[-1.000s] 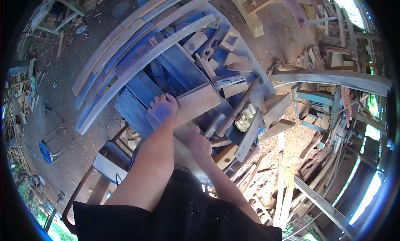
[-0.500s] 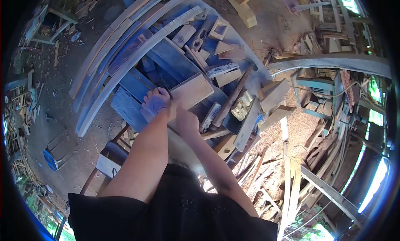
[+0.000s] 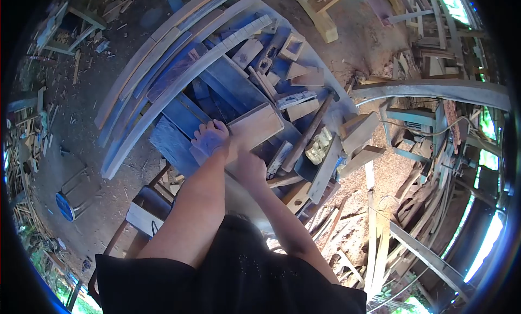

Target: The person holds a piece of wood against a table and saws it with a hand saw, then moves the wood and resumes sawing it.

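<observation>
A pale wooden block (image 3: 258, 125), flat-faced with rounded corners, lies at a slant across the workbench in front of me. My left hand (image 3: 211, 138) rests over its left part, with fingers curled down around it. Close by, at the block's near edge, my right hand (image 3: 252, 168) is closed like a fist; what is inside it is hidden. To the right of the right hand lie a narrow whitish wood piece (image 3: 278, 155) and a long round wooden bar (image 3: 308, 134). Beyond the block is a wide dusty plank (image 3: 228, 83).
Long curved wood strips (image 3: 163, 75) lie along the bench's left side. Wood offcuts (image 3: 306, 75) and a yellowish lumpy object (image 3: 318, 146) are on the right. A blue-topped stool (image 3: 65, 206) stands on the floor at left. Shavings (image 3: 347, 205) and timber pieces cover the right side.
The view has shifted slightly, so the bench appears a little lower and to the right. Both hands stay at the wooden block, with the left fingers slightly repositioned.
</observation>
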Demonstrator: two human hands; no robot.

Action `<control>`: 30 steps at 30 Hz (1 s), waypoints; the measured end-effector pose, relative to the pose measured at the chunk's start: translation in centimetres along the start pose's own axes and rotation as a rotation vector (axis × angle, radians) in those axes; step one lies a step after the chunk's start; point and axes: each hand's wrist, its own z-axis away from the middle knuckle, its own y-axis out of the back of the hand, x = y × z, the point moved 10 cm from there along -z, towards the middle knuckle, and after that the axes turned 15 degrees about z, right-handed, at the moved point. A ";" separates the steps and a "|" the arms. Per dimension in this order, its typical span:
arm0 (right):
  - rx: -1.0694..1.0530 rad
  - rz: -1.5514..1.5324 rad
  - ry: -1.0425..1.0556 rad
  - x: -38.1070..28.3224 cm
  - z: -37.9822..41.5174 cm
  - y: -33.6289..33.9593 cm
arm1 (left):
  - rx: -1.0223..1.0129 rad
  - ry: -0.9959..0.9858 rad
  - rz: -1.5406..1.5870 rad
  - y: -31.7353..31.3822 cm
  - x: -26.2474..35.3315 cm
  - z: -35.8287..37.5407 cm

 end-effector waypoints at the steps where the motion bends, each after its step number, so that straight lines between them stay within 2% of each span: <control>1: -0.075 0.002 -0.052 0.8 1.4 -0.2 | 0.012 0.004 -0.019 -0.1 0.2 -0.3; 3: -0.242 0.018 -0.160 1.9 3.6 -0.6 | 0.007 0.007 -0.003 -0.2 0.3 -0.4; 4: -0.247 0.021 -0.153 1.9 3.3 -1.0 | 0.006 0.009 0.007 -0.2 0.1 -0.3; 6: -0.112 -0.083 -0.099 1.1 1.4 -0.8 | 0.013 0.011 0.003 -0.1 0.1 -0.3; 9: -0.089 -0.061 -0.040 -0.5 -2.0 -0.9 | 0.023 0.011 0.021 0.1 0.3 -0.3; 13: -0.117 -0.080 -0.069 0.8 1.6 0.6 | -0.018 0.025 -0.018 0.0 0.3 -0.3; 15: -0.292 -0.005 -0.203 2.2 3.7 -0.6 | -0.024 0.024 -0.010 -0.2 0.3 -0.5; 16: -0.299 -0.005 -0.204 2.1 3.2 -1.2 | -0.024 0.019 -0.005 -0.2 0.2 -0.3; 18: -0.077 0.017 -0.035 0.1 0.2 -0.1 | -0.025 0.007 -0.009 0.0 0.3 -0.1; 21: -0.011 -0.030 -0.050 -0.5 -2.1 0.7 | -0.011 -0.005 -0.004 0.1 0.6 -0.5; 23: -0.055 -0.053 -0.081 0.5 0.2 0.7 | -0.030 -0.023 -0.004 -0.2 0.6 -0.3; 25: -0.145 -0.036 -0.143 1.6 2.6 0.0 | -0.064 0.041 -0.029 -0.6 0.0 -0.4; 28: -0.041 -0.090 -0.113 1.2 1.5 0.1 | -0.070 0.045 -0.049 -0.8 0.0 -0.4; 30: -0.056 -0.059 -0.118 -0.1 -1.5 -0.5 | -0.068 0.028 -0.042 -0.1 0.2 0.2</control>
